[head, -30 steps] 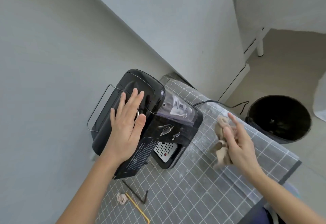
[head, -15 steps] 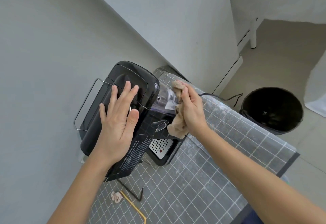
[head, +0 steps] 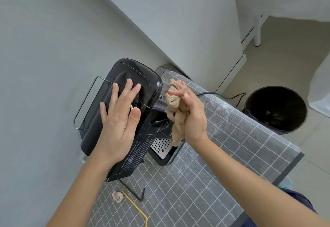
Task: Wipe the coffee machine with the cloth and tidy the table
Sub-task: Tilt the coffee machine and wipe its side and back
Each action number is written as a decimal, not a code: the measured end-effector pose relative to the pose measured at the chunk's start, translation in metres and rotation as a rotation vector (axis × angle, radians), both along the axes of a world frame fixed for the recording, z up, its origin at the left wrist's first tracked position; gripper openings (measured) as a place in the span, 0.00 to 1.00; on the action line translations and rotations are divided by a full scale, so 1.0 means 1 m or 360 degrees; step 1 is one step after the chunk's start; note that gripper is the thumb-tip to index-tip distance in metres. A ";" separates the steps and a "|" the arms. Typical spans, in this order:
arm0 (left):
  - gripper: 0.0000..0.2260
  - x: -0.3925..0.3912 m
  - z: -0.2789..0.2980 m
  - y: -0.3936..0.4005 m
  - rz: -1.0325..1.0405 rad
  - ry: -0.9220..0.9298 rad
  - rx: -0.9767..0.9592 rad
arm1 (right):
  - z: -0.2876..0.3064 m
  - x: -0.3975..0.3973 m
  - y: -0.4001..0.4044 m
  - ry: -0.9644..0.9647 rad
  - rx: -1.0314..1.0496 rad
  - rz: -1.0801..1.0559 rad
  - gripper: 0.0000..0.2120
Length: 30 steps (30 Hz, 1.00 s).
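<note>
A black coffee machine (head: pixel 100 119) stands at the far left of the grey checked table (head: pixel 223 155), against the wall. My left hand (head: pixel 121 119) lies flat on its top, fingers spread, holding nothing. My right hand (head: pixel 191 116) grips a crumpled beige cloth (head: pixel 175 117) and presses it against the machine's front, over the clear part below the lid. The perforated metal drip tray (head: pixel 159 145) shows under the cloth.
A small crumpled tissue (head: pixel 117 196), a dark bent stick (head: pixel 133 192) and a yellow stick (head: pixel 137 209) lie on the table in front of the machine. A black bin (head: pixel 275 109) stands on the floor beyond the table's right edge, near a black cable (head: pixel 225 96).
My right hand carried the cloth from mid-air over the table leftward onto the machine's front and now rubs there. My left hand stays flat on top.
</note>
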<state>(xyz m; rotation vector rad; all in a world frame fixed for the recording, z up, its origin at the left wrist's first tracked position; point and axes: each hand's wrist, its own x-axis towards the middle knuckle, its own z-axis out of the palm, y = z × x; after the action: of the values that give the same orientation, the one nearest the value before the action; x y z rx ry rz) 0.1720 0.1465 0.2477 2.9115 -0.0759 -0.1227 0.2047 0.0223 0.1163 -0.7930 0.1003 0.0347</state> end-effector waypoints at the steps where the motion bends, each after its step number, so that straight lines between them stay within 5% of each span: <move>1: 0.22 0.000 0.000 0.000 0.0000 -0.0002 -0.0002 | 0.003 0.002 0.001 0.0053 0.0064 -0.0041 0.18; 5: 0.22 0.001 0.000 -0.001 0.0004 0.0000 -0.0012 | 0.007 0.006 0.011 0.0078 -0.0091 -0.0181 0.14; 7: 0.22 0.001 0.000 -0.001 0.0003 -0.0001 -0.0010 | 0.005 0.003 0.017 0.0038 -0.0292 -0.0166 0.24; 10: 0.22 0.001 0.000 0.000 0.0003 -0.0005 -0.0005 | 0.003 -0.002 0.023 -0.0056 -0.0633 -0.0191 0.25; 20: 0.22 0.003 0.000 0.001 0.0019 0.0010 -0.0034 | -0.033 0.004 0.026 -0.0466 -0.0938 -0.0359 0.23; 30: 0.23 0.004 -0.001 0.002 0.0025 0.0014 -0.0073 | -0.063 -0.004 0.022 0.0132 -0.0811 -0.0103 0.20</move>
<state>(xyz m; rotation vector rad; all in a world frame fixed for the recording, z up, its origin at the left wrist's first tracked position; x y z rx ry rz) 0.1761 0.1490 0.2472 2.8649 -0.0537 -0.1295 0.2010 0.0442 0.0534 -1.2970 0.2189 -0.0206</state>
